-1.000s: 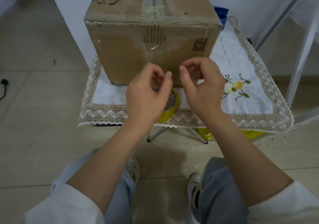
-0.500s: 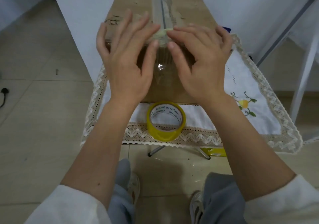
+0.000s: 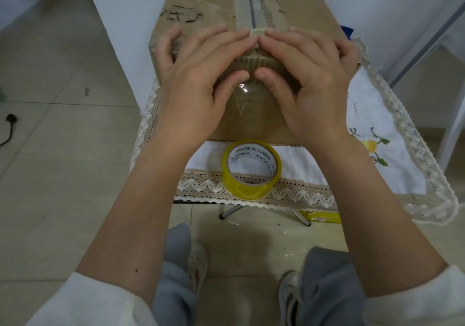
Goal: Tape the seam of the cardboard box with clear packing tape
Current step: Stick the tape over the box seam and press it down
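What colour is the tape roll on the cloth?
Yellow, with a white inner core printed "MADE IN CHINA"; the tape roll shows clearly in the head view.

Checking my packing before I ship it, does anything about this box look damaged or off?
Yes. The cardboard box has its top paper torn and peeling near the left corner and beside the seam, and a wrinkled tape wad sits at the edge.

Both forearms reach forward, bare to the pushed-up white sleeves. The left hand (image 3: 198,79) lies flat, palm down, fingers spread and extended; its thumb points inward. The right hand (image 3: 305,79) mirrors it, fingers slightly curled at the outer side. The two index fingertips meet at the middle; the thumb tips sit just apart below them. Neither hand grasps anything.
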### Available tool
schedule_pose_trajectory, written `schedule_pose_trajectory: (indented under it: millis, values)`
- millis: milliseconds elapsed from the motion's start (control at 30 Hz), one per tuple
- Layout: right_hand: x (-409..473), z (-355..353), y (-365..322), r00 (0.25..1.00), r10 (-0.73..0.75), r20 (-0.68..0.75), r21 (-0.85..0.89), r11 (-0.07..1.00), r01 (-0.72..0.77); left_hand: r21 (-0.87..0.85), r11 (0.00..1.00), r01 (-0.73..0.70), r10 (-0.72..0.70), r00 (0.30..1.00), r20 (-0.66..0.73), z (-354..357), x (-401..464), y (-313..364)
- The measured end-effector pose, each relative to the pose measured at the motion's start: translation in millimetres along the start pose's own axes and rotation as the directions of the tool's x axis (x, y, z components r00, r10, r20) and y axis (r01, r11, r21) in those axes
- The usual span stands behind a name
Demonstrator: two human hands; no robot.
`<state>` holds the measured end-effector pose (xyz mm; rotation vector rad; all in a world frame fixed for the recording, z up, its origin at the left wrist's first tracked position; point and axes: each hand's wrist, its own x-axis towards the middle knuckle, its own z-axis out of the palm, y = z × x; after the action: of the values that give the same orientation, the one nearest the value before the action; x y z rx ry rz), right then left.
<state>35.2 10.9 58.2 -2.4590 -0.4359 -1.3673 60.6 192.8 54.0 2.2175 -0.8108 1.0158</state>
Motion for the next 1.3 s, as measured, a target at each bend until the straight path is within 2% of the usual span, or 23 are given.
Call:
schedule_pose_trajectory:
  millis: [200, 467, 533, 600, 667, 733, 800, 867, 900, 967, 1033, 1100, 1167, 1233, 1300]
  values:
    - [-2.0, -1.1, 1.4, 0.999, -0.011, 0.036, -0.018, 1.0, 0.012, 0.015, 1.0, -0.014, 0.013, 1.0, 0.016, -0.4, -2.7, -0.5]
    - [-0.4, -7.2, 0.9, 0.995, -0.005, 0.098, -0.009, 1.0, 0.006, -0.062, 0.997, 0.043, -0.053, 0.984, -0.169, 3.1, -23.0, 9.0]
    - [-1.7, -8.6, 0.1, 0.994, 0.005, 0.105, -0.037, 0.999, -0.001, -0.121, 0.987, 0.105, -0.138, 0.939, -0.315, 4.8, -27.0, 15.7]
    - [-8.4, -10.1, -5.0, 0.999, 0.024, 0.044, -0.071, 0.997, -0.021, -0.271, 0.935, 0.228, -0.329, 0.844, -0.423, 5.0, -30.1, 28.5]
    - [-18.2, -12.7, -11.6, 0.993, 0.036, -0.116, -0.051, 0.998, -0.042, -0.407, 0.817, 0.409, -0.549, 0.768, -0.33, 4.4, -31.1, 42.7]
    - [-27.5, -16.5, -18.1, 0.964, 0.059, -0.259, -0.038, 0.997, -0.071, -0.43, 0.682, 0.592, -0.703, 0.693, -0.161, 8.7, -35.0, 47.8]
    - [-36.3, -18.2, -23.6, 0.964, 0.104, -0.246, 0.013, 0.995, -0.104, -0.388, 0.566, 0.727, -0.788, 0.615, 0.004, 11.0, -37.9, 49.0]
    - [-42.4, -18.3, -30.9, 0.965, 0.242, -0.105, 0.09, 0.968, -0.233, -0.408, 0.417, 0.812, -0.839, 0.517, 0.17, 10.8, -37.5, 51.4]
    - [-43.9, -18.4, -35.3, 0.939, 0.345, -0.003, 0.088, 0.935, -0.344, -0.453, 0.308, 0.837, -0.857, 0.451, 0.251, 10.6, -36.2, 53.4]
    - [-47.3, -17.6, -40.8, 0.822, 0.528, 0.215, 0.05, 0.834, -0.549, -0.551, 0.031, 0.834, -0.86, 0.303, 0.41, 8.5, -32.3, 57.3]
    - [-47.3, -16.1, -42.9, 0.694, 0.615, 0.374, 0.135, 0.704, -0.697, -0.595, -0.18, 0.783, -0.812, 0.223, 0.539, 5.2, -29.1, 60.2]
    - [-43.7, -14.3, -43.6, 0.605, 0.65, 0.461, 0.286, 0.536, -0.794, -0.612, -0.298, 0.732, -0.752, 0.214, 0.623, 3.9, -28.8, 61.1]
    - [-40.3, -14.6, -42.1, 0.52, 0.667, 0.534, 0.38, 0.36, -0.852, -0.609, -0.363, 0.705, -0.702, 0.223, 0.676, 3.2, -29.0, 61.3]
    - [-37.4, -18.3, -40.1, 0.427, 0.652, 0.626, 0.379, 0.224, -0.898, -0.595, -0.408, 0.692, -0.664, 0.222, 0.714, 2.1, -29.0, 61.1]
    - [-34.8, -23.1, -37.4, 0.365, 0.612, 0.702, 0.353, 0.147, -0.924, -0.577, -0.443, 0.686, -0.639, 0.21, 0.74, 0.5, -28.7, 60.3]
